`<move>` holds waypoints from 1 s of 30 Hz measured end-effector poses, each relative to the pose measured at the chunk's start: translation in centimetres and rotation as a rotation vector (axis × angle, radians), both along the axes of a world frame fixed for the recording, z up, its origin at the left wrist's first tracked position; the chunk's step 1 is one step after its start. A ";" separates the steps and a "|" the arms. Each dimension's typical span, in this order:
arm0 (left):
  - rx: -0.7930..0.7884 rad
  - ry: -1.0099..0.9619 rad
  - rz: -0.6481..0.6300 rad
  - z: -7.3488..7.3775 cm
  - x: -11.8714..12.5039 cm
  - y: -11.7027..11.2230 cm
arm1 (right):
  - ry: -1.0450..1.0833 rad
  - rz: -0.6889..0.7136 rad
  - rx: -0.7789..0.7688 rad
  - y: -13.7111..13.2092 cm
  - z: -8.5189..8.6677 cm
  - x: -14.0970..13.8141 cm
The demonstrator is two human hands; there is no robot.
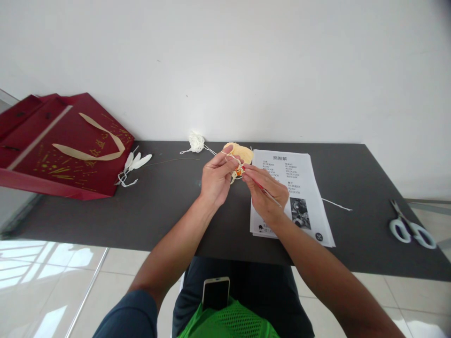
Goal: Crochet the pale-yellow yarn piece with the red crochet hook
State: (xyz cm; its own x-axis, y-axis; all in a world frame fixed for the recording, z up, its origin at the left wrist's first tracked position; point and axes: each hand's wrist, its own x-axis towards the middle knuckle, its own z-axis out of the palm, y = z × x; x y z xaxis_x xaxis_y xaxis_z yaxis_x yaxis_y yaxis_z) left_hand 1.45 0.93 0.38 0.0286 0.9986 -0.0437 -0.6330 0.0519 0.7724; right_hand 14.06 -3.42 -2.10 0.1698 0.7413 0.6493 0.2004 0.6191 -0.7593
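Note:
Over the middle of the table, my left hand (pixel 218 176) pinches a small piece of white crochet work (pixel 240 165), with the yarn running over its fingers. My right hand (pixel 266 190) is closed round a crochet hook (pixel 262 189) with a red grip, its tip at the white piece and close to the left fingers. A strand leads back from my left hand to a small ball of white yarn (pixel 196 141) near the wall. Just behind both hands lies a pale yellow bundle (pixel 241 151), partly covered by them. Something orange shows below the fingers, too small to make out.
Printed sheets (pixel 312 188) lie partly under my right arm, a white strand (pixel 337 204) sticking out beside them. Scissors (pixel 410 227) rest at the right end. White leaf-shaped pieces (pixel 137 162) lie by a red gift bag (pixel 70 145) at left. A phone (pixel 216 292) sits on my lap.

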 end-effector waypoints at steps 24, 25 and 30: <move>-0.009 0.132 -0.056 0.6 -0.2 -0.1 | 0.532 0.201 -0.272 1.9 0.8 0.8; -0.005 0.136 -0.054 0.6 -0.2 -0.1 | 0.524 0.202 -0.265 1.9 0.7 0.8; 0.017 0.161 -0.049 0.1 -0.3 0.0 | 0.507 0.215 -0.250 2.1 0.6 1.1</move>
